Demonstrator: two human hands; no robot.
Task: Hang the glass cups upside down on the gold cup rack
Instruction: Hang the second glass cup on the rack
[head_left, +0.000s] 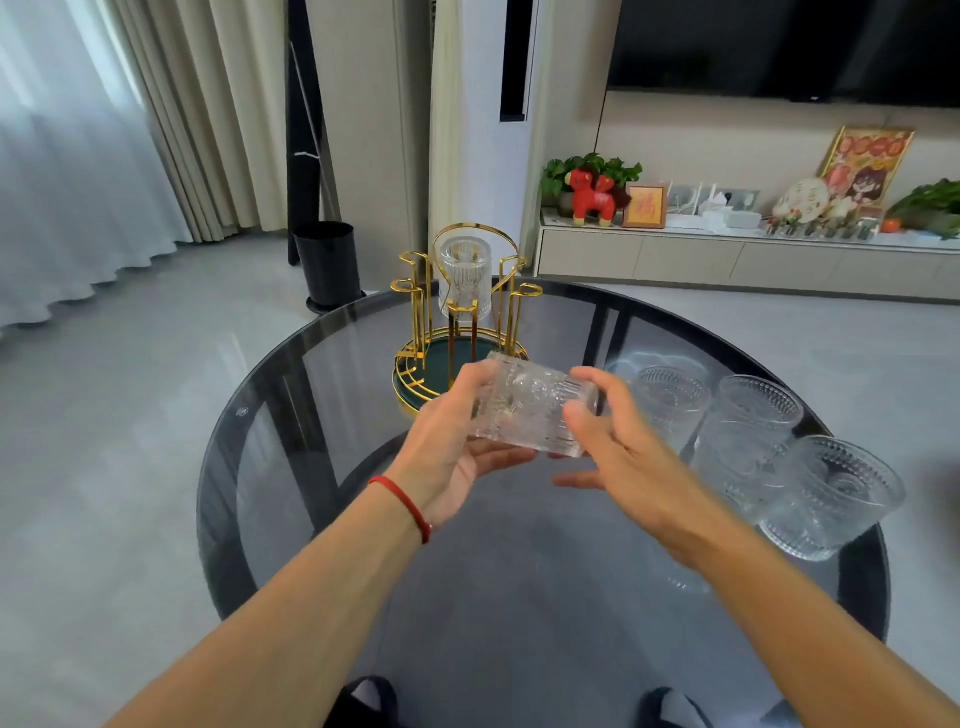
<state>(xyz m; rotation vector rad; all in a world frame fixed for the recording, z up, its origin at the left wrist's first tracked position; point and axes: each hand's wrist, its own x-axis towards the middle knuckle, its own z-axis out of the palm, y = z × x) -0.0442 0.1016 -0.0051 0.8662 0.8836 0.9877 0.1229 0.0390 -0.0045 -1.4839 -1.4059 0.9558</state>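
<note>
A clear patterned glass cup (530, 408) lies on its side in the air above the round table, just in front of the gold cup rack (457, 332). My left hand (457, 436) grips its left end and underside. My right hand (618, 447) touches its right end with thumb and fingertips. One glass cup (465, 275) hangs upside down on a back peg of the rack. Three more cups stand upright on the right: one (670, 405) nearest the held cup, a second (753, 426), and a third (831, 499) near the table's edge.
The rack stands on the far side of the dark glass table (311, 441), with several bare gold pegs. A black bin (327, 265) sits on the floor behind. A low cabinet (727, 260) with ornaments runs along the far wall.
</note>
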